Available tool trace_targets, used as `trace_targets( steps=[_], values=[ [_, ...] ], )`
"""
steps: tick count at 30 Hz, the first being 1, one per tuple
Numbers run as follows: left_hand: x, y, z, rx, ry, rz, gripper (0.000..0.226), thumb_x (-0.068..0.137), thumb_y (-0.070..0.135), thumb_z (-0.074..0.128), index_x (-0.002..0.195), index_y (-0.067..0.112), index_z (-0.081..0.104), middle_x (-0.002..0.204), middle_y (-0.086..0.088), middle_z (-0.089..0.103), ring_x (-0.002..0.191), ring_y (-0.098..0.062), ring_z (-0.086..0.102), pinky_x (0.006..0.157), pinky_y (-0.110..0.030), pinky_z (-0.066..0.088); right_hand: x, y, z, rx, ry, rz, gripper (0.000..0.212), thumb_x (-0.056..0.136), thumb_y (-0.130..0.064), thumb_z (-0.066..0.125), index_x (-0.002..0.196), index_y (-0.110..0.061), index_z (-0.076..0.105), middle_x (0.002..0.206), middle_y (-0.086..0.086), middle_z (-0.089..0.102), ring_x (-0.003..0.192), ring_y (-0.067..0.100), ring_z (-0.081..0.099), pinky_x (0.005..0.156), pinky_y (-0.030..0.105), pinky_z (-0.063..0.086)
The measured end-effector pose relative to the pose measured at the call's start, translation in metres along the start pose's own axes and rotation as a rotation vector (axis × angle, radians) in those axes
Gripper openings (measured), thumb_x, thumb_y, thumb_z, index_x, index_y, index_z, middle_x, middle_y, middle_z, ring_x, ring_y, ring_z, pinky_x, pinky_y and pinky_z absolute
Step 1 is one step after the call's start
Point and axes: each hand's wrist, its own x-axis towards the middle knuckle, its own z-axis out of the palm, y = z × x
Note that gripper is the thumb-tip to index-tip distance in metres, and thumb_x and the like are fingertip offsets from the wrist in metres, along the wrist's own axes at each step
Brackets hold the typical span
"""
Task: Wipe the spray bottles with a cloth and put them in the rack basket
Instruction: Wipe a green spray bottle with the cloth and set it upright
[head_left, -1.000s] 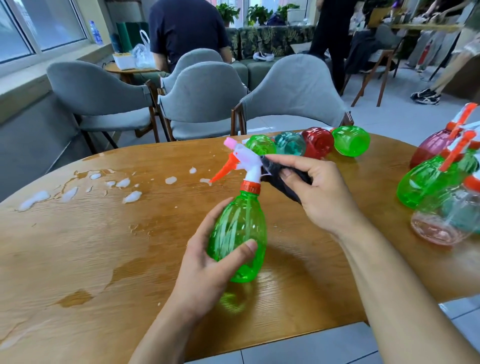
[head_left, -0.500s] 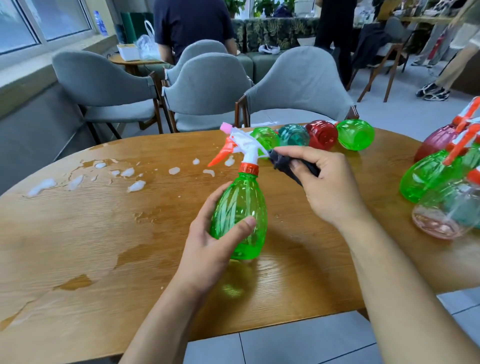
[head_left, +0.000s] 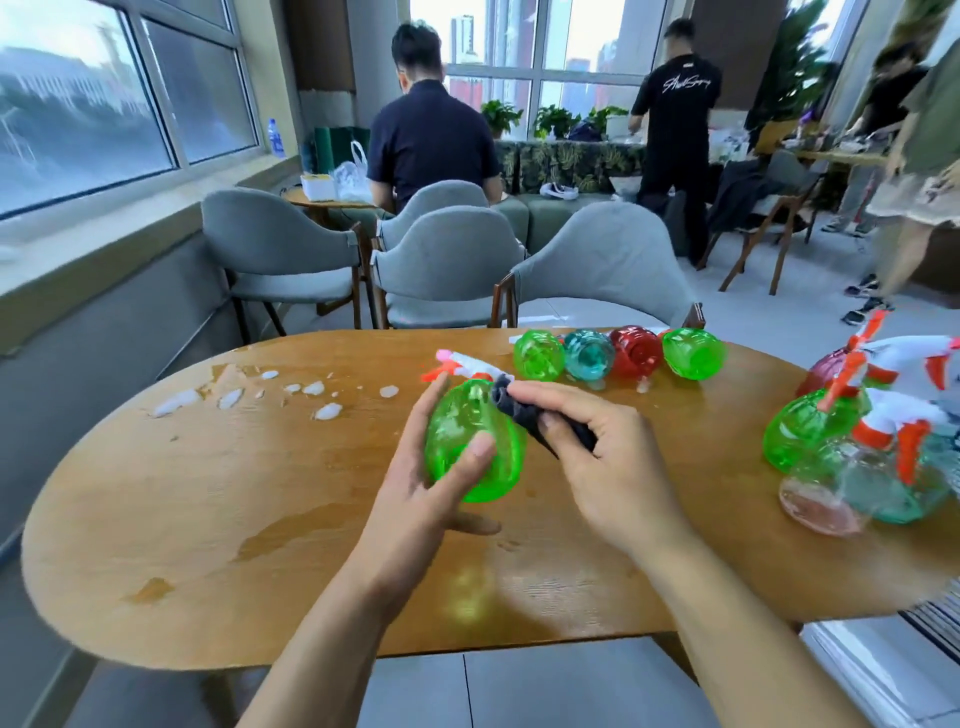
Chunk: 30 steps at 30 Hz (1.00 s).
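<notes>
My left hand (head_left: 426, 499) grips a green spray bottle (head_left: 462, 441) above the wooden table (head_left: 208, 499), tilted so its white and orange spray head (head_left: 457, 370) points away from me. My right hand (head_left: 608, 467) pinches a dark cloth (head_left: 524, 415) and presses it against the bottle's upper right side. Several bottles lie in a row at the far edge: green (head_left: 537, 356), teal (head_left: 588, 356), red (head_left: 635, 352) and green (head_left: 693, 353). No rack basket is in view.
A cluster of spray bottles (head_left: 862, 441) stands at the table's right end. Foam blobs and wet patches (head_left: 291, 395) mark the left half. Grey chairs (head_left: 441, 265) stand behind the table, and people stand or sit further back.
The bottle has tipped from upright to pointing away from me, and the cloth has slid from the spray head down onto the bottle's body. My head has lifted, showing more of the room.
</notes>
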Motion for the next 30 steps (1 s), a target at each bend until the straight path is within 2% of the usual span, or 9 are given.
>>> trace_targets(
  steps=[3, 4, 6, 10, 12, 16, 21, 25, 30],
  values=[
    [-0.016, 0.007, 0.005, 0.216, -0.056, 0.092, 0.109, 0.072, 0.045, 0.098, 0.158, 0.059, 0.032, 0.133, 0.054, 0.048, 0.131, 0.011, 0.056, 0.088, -0.035, 0.063, -0.004, -0.019, -0.008, 0.065, 0.022, 0.067, 0.039, 0.103, 0.004, 0.058, 0.116, -0.027, 0.078, 0.113, -0.024, 0.075, 0.111, -0.009, 0.067, 0.094, 0.006, 0.046],
    [-0.02, 0.008, 0.006, 0.32, -0.064, 0.129, 0.118, 0.069, 0.041, 0.101, 0.16, 0.056, 0.028, 0.137, 0.055, 0.043, 0.136, 0.021, 0.044, 0.104, -0.027, 0.055, -0.008, -0.024, -0.012, 0.061, 0.038, 0.079, 0.04, 0.103, 0.002, 0.058, 0.116, -0.03, 0.078, 0.112, -0.025, 0.075, 0.111, -0.009, 0.067, 0.094, 0.007, 0.046],
    [-0.026, 0.01, 0.008, 0.513, -0.06, 0.193, 0.125, 0.064, 0.04, 0.102, 0.162, 0.05, 0.026, 0.15, 0.042, 0.041, 0.145, 0.02, 0.033, 0.112, -0.006, 0.034, -0.017, -0.03, -0.019, 0.039, 0.069, 0.095, 0.04, 0.103, 0.0, 0.059, 0.116, -0.033, 0.078, 0.111, -0.027, 0.075, 0.111, -0.01, 0.067, 0.094, 0.007, 0.046],
    [-0.039, 0.011, 0.017, 0.694, 0.074, 0.314, 0.102, 0.06, 0.047, 0.103, 0.146, 0.039, 0.049, 0.129, 0.028, 0.065, 0.123, 0.003, 0.061, 0.102, -0.018, 0.049, -0.045, -0.047, -0.031, 0.034, 0.079, 0.107, 0.042, 0.102, 0.002, 0.06, 0.115, -0.034, 0.077, 0.113, -0.028, 0.074, 0.114, -0.01, 0.066, 0.103, 0.014, 0.048],
    [-0.047, 0.014, 0.023, 0.73, 0.116, 0.343, 0.089, 0.06, 0.054, 0.095, 0.137, 0.038, 0.054, 0.115, 0.024, 0.07, 0.109, -0.002, 0.068, 0.091, -0.023, 0.054, -0.064, -0.059, -0.04, -0.047, 0.162, -0.015, 0.041, 0.101, 0.005, 0.06, 0.119, -0.028, 0.077, 0.122, -0.023, 0.073, 0.119, -0.008, 0.064, 0.105, 0.016, 0.048],
    [-0.064, 0.02, 0.035, 0.785, 0.142, 0.396, 0.075, 0.062, 0.059, 0.084, 0.129, 0.04, 0.055, 0.103, 0.019, 0.072, 0.094, -0.011, 0.072, 0.078, -0.037, 0.059, -0.094, -0.075, -0.044, -0.424, 0.157, -0.45, 0.049, 0.093, 0.017, 0.062, 0.13, -0.012, 0.074, 0.141, -0.003, 0.067, 0.135, 0.009, 0.06, 0.113, 0.032, 0.049],
    [-0.075, 0.027, 0.044, 0.929, 0.185, 0.487, 0.065, 0.065, 0.065, 0.071, 0.12, 0.035, 0.053, 0.094, 0.016, 0.068, 0.087, -0.022, 0.067, 0.061, -0.034, 0.05, -0.1, -0.083, -0.038, -0.567, 0.014, -0.545, 0.052, 0.089, 0.014, 0.06, 0.132, -0.012, 0.073, 0.144, -0.001, 0.065, 0.142, 0.018, 0.055, 0.118, 0.034, 0.044],
    [-0.079, 0.036, 0.037, 0.932, 0.213, 0.485, 0.076, 0.06, 0.067, 0.067, 0.125, 0.03, 0.058, 0.101, 0.015, 0.071, 0.09, -0.023, 0.071, 0.065, -0.032, 0.049, -0.12, -0.083, -0.049, -0.599, -0.091, -0.65, 0.061, 0.085, 0.024, 0.06, 0.134, -0.011, 0.071, 0.147, 0.0, 0.063, 0.144, 0.021, 0.052, 0.115, 0.041, 0.048],
    [-0.093, 0.041, 0.045, 0.951, 0.21, 0.465, 0.077, 0.063, 0.067, 0.078, 0.13, 0.037, 0.056, 0.108, 0.016, 0.072, 0.096, -0.022, 0.073, 0.072, -0.041, 0.059, -0.122, -0.088, -0.072, -0.688, 0.049, -0.534, 0.059, 0.086, 0.02, 0.063, 0.134, -0.013, 0.072, 0.144, -0.002, 0.065, 0.14, 0.019, 0.057, 0.116, 0.038, 0.047]
  ],
)
